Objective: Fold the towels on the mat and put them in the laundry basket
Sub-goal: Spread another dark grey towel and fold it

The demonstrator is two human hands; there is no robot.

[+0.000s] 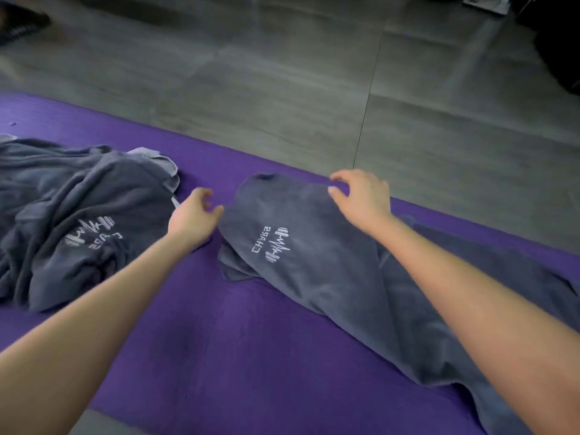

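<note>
A grey towel (329, 277) with a white logo lies stretched across the purple mat (219, 356), running from the middle to the lower right. My right hand (361, 199) hovers over its far corner, fingers loosely curled, holding nothing. My left hand (194, 215) is beside the towel's left edge, fingers relaxed and apart from the cloth. A crumpled heap of grey towels (78, 221) with the same logo sits at the left of the mat. No laundry basket is in view.
Grey tiled floor (314, 89) lies beyond the mat's far edge. Dark objects (558, 51) stand at the upper right, and a dark shape (18, 23) at the upper left corner.
</note>
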